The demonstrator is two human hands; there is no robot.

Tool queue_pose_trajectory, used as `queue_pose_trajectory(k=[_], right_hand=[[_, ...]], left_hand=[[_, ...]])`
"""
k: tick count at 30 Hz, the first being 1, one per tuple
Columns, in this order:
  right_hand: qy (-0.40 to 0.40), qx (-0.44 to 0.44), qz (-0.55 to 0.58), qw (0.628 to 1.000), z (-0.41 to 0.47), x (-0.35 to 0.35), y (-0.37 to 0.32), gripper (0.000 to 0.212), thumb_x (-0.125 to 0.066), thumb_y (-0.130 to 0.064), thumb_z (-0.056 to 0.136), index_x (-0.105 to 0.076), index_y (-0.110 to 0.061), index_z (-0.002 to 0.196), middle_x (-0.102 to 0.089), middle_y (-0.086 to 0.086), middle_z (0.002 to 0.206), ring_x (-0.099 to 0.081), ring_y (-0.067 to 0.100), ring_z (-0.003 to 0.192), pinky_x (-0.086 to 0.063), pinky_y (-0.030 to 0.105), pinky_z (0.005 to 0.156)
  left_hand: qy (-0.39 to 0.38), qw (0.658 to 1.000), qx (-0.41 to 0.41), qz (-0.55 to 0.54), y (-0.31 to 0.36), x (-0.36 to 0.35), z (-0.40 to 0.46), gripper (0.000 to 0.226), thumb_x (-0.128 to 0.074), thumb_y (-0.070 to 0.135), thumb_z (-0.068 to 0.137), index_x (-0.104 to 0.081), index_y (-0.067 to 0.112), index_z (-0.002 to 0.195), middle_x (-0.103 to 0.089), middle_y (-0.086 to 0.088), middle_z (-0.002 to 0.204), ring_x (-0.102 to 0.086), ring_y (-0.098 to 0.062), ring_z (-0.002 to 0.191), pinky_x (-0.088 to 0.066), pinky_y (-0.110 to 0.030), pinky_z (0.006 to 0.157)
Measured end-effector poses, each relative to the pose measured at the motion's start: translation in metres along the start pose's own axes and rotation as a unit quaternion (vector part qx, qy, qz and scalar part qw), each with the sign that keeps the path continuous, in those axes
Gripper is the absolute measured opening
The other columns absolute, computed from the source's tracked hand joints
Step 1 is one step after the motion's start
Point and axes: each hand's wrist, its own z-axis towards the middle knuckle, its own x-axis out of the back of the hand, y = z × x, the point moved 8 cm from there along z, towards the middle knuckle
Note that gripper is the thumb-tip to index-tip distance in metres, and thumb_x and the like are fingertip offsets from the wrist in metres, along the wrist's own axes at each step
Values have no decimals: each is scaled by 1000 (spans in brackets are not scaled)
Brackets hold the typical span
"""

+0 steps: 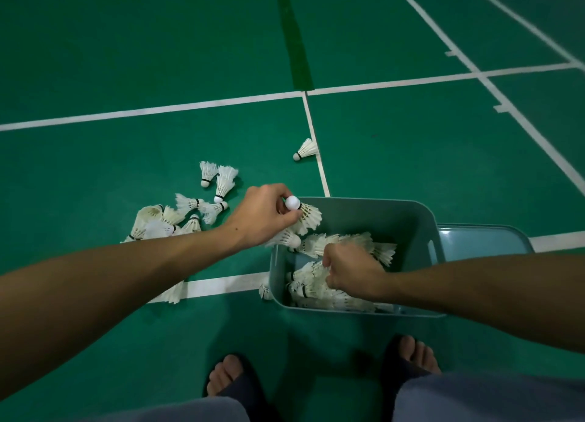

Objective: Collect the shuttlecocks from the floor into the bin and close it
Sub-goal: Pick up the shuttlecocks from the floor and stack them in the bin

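At the bin's near-left corner: left hand [264, 214] pinches a feathered shuttlecock [304, 215] by its cork end, fingers curled round it, over the rim.

Just right of that grip, the right hand [351, 274] is inside the grey-green bin [411, 214], fingers curled on a shuttlecock among the pile there. Bin roughly half full. Its lid [484, 239] lies beyond the bin's right side, not fitted. Left of the grip, a floor cluster [177, 214] remains; one stray shuttlecock [305, 150] farther off. Judged: collection about midway, closing not started.
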Motion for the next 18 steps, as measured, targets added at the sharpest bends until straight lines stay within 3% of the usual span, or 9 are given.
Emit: queue_pose_trajectory(k=[3, 6, 8, 10, 13, 18], right_hand=[[-13, -45, 64, 997, 3, -7, 15, 25, -83, -11, 80, -66, -17, 97, -70, 0, 91, -65, 13, 79, -55, 26, 68], [-32, -89, 146, 985, 4, -11, 29, 27, -84, -7, 81, -63, -19, 90, -71, 0, 87, -67, 9, 71, -54, 20, 58], [-36, -130, 198, 971, 2, -15, 40, 27, -87, -5, 79, -63, -16, 88, -73, 4, 85, -72, 14, 72, -57, 22, 57], [-41, -161, 234, 958, -2, -21, 50, 30, -92, -7, 73, -67, -11, 89, -75, 7, 83, -75, 18, 74, -64, 30, 65], [-56, -155, 261, 951, -4, -24, 52, 35, -97, -13, 68, -70, -8, 90, -77, 7, 80, -77, 20, 75, -66, 36, 72], [-82, -109, 256, 957, -2, -8, 37, 35, -94, -27, 72, -69, -13, 92, -72, 0, 84, -69, 12, 73, -56, 23, 60]], left_hand=[[-21, 1000, -13, -2, 2, -10, -7, 22, -80, 37, 91, -71, 19, 102, -70, 9, 79, -66, -3, 70, -53, -24, 61], [-29, 999, -18, 1, 6, -13, -7, 22, -79, 37, 92, -70, 21, 103, -70, 10, 81, -65, -2, 71, -47, -18, 59], [-32, 999, -16, 0, 7, -14, -6, 23, -79, 37, 92, -71, 20, 104, -70, 10, 82, -64, -1, 72, -47, -18, 60], [-39, 999, -15, -4, 9, -16, -5, 25, -80, 37, 91, -71, 19, 105, -70, 10, 83, -63, 0, 71, -47, -17, 60], [-66, 998, -20, -14, 12, -22, -8, 27, -82, 37, 90, -74, 18, 107, -70, 11, 83, -63, 1, 71, -42, -9, 58], [-103, 994, -23, -37, 10, -28, -13, 30, -87, 38, 84, -78, 19, 106, -74, 10, 80, -67, 0, 70, -50, -13, 61]])
